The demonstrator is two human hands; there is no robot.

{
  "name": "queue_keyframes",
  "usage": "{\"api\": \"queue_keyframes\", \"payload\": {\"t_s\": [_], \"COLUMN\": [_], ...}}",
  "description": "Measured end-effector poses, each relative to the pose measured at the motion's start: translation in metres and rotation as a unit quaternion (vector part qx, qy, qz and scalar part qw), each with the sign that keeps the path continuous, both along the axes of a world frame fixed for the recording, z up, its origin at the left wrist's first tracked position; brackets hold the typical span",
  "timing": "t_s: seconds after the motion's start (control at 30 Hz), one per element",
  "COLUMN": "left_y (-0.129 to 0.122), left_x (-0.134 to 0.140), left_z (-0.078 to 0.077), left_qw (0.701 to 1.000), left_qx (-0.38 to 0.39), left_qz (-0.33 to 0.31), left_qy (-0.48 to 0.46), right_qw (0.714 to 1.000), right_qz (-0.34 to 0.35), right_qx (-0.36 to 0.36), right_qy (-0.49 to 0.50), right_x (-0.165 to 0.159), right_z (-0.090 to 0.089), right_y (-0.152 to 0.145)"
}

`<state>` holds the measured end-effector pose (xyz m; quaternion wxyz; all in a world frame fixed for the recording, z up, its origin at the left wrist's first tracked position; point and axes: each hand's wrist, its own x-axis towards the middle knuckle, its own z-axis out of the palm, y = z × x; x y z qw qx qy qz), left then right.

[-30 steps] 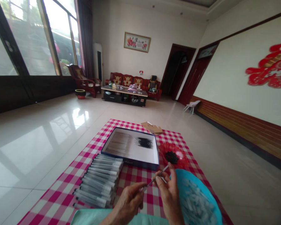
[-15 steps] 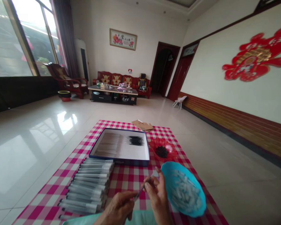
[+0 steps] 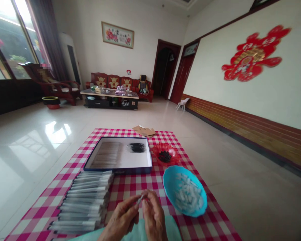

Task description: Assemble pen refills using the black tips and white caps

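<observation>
My left hand [image 3: 122, 216] is closed round a slim pen [image 3: 140, 199], mostly hidden by the fingers. The fingers of my right hand [image 3: 153, 214] are bent in a pinch at the pen's far end, and the two hands nearly meet. To the right stands a blue bowl [image 3: 167, 191] holding many small white caps [image 3: 187, 194]. On the left lies a pile of pens [image 3: 84, 197] with dark ends and whitish caps. Beyond the hands, a shallow box [image 3: 126, 162] holds clear thin tubes [image 3: 106, 154] and thin black pieces [image 3: 137, 147].
A red flower-shaped bowl [image 3: 174, 154] with small black parts [image 3: 164, 156] stands right of the box. Flat cardboard [image 3: 145, 131] lies at the far edge of the checked tablecloth [image 3: 130, 187]. Across the floor are a coffee table [image 3: 107, 97] and a wooden sofa [image 3: 114, 82].
My right hand has come in closer to my left, its fingers folding over the pen's far end. The pen shows less of its length. The view has turned slightly right.
</observation>
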<state>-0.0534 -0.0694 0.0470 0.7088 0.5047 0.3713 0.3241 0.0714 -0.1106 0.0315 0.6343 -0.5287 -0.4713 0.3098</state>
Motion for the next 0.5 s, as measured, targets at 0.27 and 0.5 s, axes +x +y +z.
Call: {"api": "queue_keyframes", "payload": {"t_s": [0.27, 0.5], "left_y": [-0.001, 0.002], "left_x": [0.008, 0.003], "left_z": [-0.011, -0.016], "left_qw": [0.999, 0.999], "left_qx": [-0.031, -0.037], "left_qz": [0.013, 0.0], "left_qy": [-0.004, 0.009], "right_qw": [0.983, 0.911], "right_qz": [-0.005, -0.011], "right_qx": [0.023, -0.037], "right_qy": [-0.182, -0.411], "right_x": [0.009, 0.095], "right_z": [-0.01, 0.055], "right_y": [-0.015, 0.044]}}
